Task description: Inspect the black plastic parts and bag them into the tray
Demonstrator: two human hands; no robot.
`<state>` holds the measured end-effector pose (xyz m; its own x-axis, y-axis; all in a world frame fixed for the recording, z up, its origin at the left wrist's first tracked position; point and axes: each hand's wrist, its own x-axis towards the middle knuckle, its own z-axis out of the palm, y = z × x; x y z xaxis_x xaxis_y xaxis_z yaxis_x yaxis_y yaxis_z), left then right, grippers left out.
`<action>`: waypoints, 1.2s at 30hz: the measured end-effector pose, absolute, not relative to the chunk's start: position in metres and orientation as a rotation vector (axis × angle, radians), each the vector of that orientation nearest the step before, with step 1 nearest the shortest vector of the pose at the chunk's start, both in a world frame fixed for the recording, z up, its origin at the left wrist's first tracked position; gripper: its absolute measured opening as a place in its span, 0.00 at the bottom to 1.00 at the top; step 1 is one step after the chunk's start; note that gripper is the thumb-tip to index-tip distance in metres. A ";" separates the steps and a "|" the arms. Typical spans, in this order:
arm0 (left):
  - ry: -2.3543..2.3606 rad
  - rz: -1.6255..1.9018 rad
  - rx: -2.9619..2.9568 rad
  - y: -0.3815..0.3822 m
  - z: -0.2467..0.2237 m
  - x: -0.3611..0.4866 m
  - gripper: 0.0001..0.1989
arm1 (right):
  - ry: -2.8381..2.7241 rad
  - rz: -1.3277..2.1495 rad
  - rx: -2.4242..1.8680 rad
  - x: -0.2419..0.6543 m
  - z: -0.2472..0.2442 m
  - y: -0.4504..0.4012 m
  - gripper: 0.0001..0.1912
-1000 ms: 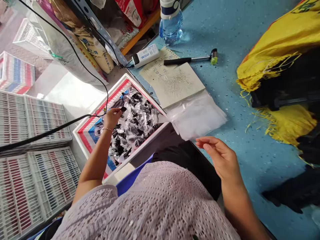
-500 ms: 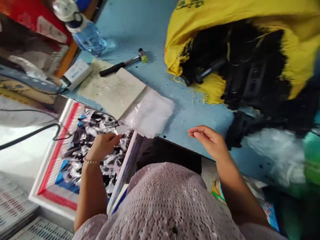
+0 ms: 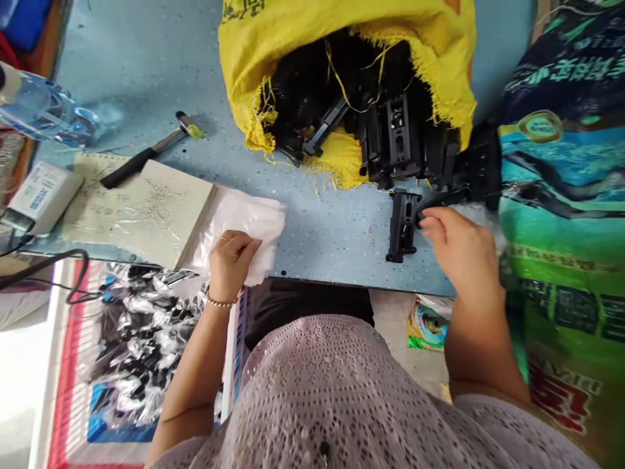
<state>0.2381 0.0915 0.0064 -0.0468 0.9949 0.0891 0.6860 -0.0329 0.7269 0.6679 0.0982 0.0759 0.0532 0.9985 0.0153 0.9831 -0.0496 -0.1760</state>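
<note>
My left hand [image 3: 230, 260] lies over a stack of clear plastic bags [image 3: 266, 225], thumb pressed to the bent forefinger, pinching at the top bag. At the right, my right hand [image 3: 461, 251] is closed, its fingertips on a black plastic part [image 3: 420, 216] that they mostly hide. Just left of those fingertips, another black plastic part with slots [image 3: 403, 225] lies by itself on the blue table [image 3: 332, 241]. More black parts [image 3: 398, 133] spill from the torn mouth of a yellow woven sack [image 3: 288, 39].
A hammer [image 3: 146, 158] and a notepad [image 3: 161, 202] bearing small pins lie left, near a white box [image 3: 43, 195] and water bottle [image 3: 49, 111]. Below the table edge stands a basket [image 3: 66, 365] of bagged black parts [image 3: 146, 339]. A large printed bag [image 3: 561, 228] stands right.
My left hand has moved from over the basket up onto the plastic bags. My right hand has reached right to the black parts. The view has shifted right.
</note>
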 end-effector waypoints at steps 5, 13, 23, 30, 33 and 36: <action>1.743 0.941 1.328 0.089 0.017 0.238 0.06 | -2.398 0.153 -1.864 0.666 0.063 0.125 0.18; 1.764 0.859 1.762 0.084 0.020 0.228 0.15 | -2.429 0.807 -1.595 0.614 0.037 0.137 0.18; 1.649 0.766 1.819 0.084 0.019 0.234 0.21 | -1.955 1.684 -1.058 0.515 0.024 0.108 0.30; 1.767 0.772 2.140 0.068 0.022 0.227 0.28 | -2.192 1.249 -1.340 0.478 0.025 0.099 0.35; 1.891 0.711 2.210 0.059 0.021 0.236 0.34 | -2.091 1.265 -1.346 0.464 0.019 0.102 0.44; 1.695 0.769 2.334 0.049 0.024 0.253 0.37 | -1.883 1.465 -1.299 0.450 0.009 0.107 0.49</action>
<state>0.2533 0.0494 0.0236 0.2274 0.9225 0.3121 0.8425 -0.3471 0.4120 0.4498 0.1074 0.0093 -0.4743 0.8556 -0.2072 0.4112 0.0072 -0.9115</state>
